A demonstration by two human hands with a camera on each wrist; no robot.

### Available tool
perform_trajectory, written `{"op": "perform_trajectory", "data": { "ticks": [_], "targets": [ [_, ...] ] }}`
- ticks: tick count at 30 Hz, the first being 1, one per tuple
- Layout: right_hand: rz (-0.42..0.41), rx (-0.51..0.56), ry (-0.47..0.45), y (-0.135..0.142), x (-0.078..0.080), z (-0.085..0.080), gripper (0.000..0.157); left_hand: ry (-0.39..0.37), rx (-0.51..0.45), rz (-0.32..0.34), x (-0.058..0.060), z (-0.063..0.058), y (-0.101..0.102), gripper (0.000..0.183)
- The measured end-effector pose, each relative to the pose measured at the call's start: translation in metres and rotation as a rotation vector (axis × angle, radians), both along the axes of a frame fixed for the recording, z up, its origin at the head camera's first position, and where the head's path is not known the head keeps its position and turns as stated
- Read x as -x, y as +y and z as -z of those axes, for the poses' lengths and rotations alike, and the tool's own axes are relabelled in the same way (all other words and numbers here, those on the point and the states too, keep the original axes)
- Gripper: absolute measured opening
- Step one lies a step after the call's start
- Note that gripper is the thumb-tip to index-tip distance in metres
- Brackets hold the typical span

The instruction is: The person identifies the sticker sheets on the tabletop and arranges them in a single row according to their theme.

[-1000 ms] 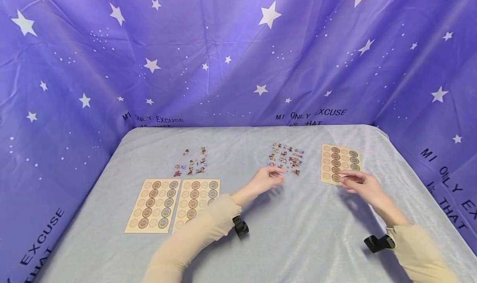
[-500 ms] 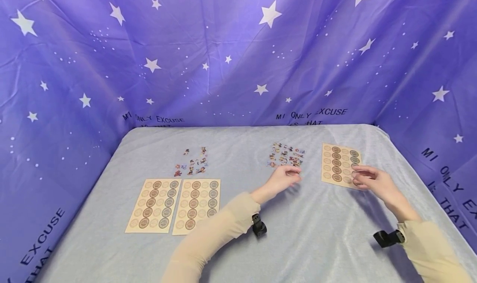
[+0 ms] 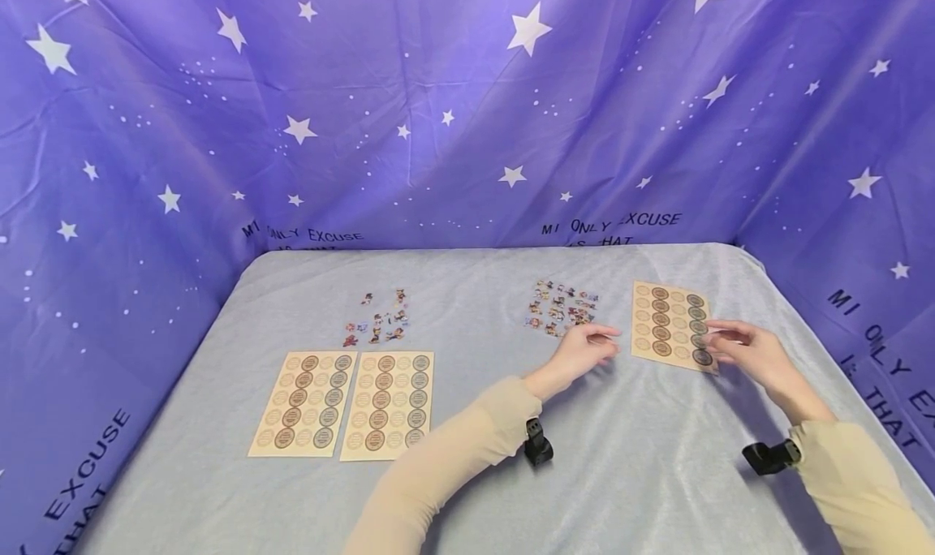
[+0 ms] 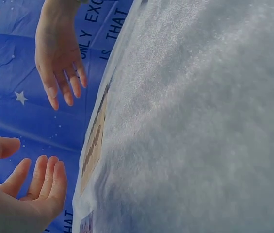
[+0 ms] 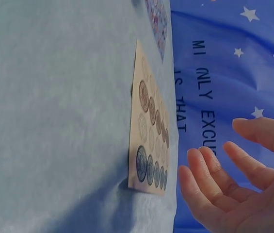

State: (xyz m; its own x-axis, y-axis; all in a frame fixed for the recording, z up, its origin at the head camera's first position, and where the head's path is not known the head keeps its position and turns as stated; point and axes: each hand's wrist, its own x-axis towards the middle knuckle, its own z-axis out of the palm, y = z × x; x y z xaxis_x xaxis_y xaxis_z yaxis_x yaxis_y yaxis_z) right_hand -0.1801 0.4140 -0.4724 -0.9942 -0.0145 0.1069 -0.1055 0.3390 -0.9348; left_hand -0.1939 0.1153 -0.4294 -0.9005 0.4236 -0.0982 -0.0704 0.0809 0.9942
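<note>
My left hand (image 3: pixel 580 350) hovers just right of a clear sheet of small cartoon stickers (image 3: pixel 557 299). Its fingers are relaxed and hold nothing, as the left wrist view shows with the hand (image 4: pixel 27 194) in the lower left. My right hand (image 3: pixel 752 359) is at the right edge of a tan sheet of round stickers (image 3: pixel 669 336), its fingertips overlapping that edge in the head view. From the right wrist, the hand (image 5: pixel 238 179) is raised above the cloth with loosely bent, empty fingers, apart from the tan sheet (image 5: pixel 146 131).
Two more tan sheets, the outer one (image 3: pixel 298 405) and the inner one (image 3: pixel 387 401), lie side by side at the left. Behind them is another group of cartoon stickers (image 3: pixel 376 320). A grey-blue cloth (image 3: pixel 621 474) covers the table, and a purple star curtain (image 3: pixel 438 68) stands behind.
My left hand has moved right, from in front of the cartoon stickers toward the right tan sheet. My right hand has shifted right across that sheet to its right edge. The sheets look unmoved.
</note>
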Motion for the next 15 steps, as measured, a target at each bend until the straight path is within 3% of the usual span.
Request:
{"op": "perform_trajectory", "data": {
  "ticks": [9,15],
  "targets": [
    [-0.001,-0.020,-0.003,0.002,0.003,-0.008,0.020,-0.004,-0.006,-0.046,0.005,0.009,0.014,0.024],
    [0.015,0.026,-0.039,0.005,0.006,-0.008,0.018,-0.017,-0.007,-0.093,0.008,0.014,0.024,0.024]
  ]
}}
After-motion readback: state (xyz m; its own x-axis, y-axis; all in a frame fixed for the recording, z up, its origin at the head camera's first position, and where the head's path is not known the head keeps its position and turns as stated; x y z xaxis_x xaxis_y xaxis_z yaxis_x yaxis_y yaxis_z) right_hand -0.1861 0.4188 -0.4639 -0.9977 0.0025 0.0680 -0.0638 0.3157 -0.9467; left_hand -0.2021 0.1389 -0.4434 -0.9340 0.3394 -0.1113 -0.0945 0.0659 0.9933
